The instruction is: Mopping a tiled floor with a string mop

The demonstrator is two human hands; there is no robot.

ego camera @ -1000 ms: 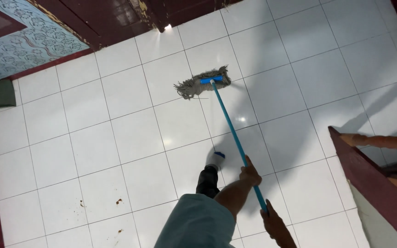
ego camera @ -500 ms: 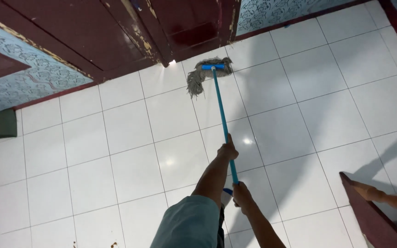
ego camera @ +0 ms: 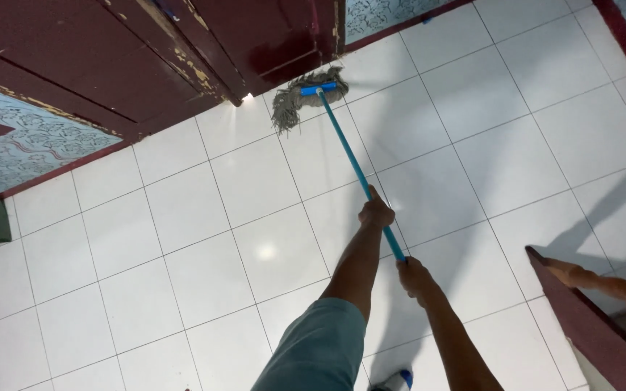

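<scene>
Change since earlier: pushed farther up the frame, the grey string mop head (ego camera: 302, 101) is now seen against the base of the dark red wooden door (ego camera: 204, 43) in the upper centre, where before it lay on open tiles.
Mop: a long blue handle (ego camera: 356, 170) is run from the blue clamp at the mop head down to the hands in the lower centre of the frame.
Left hand: the left hand (ego camera: 376, 212) is closed around the handle, higher up the shaft, arm stretched out.
Right hand: the right hand (ego camera: 414, 275) is clenched on the lower end of the handle, just below the left.
Floor: glossy white square tiles (ego camera: 182, 239) are seen across most of the frame, with a light glare at centre left.
Clothing: a grey-green sleeve (ego camera: 320, 347) is seen at the bottom centre.
Surroundings: a blue patterned wall (ego camera: 16, 145) is seen at upper left; a dark red wooden rail (ego camera: 588, 326) is seen at lower right.
</scene>
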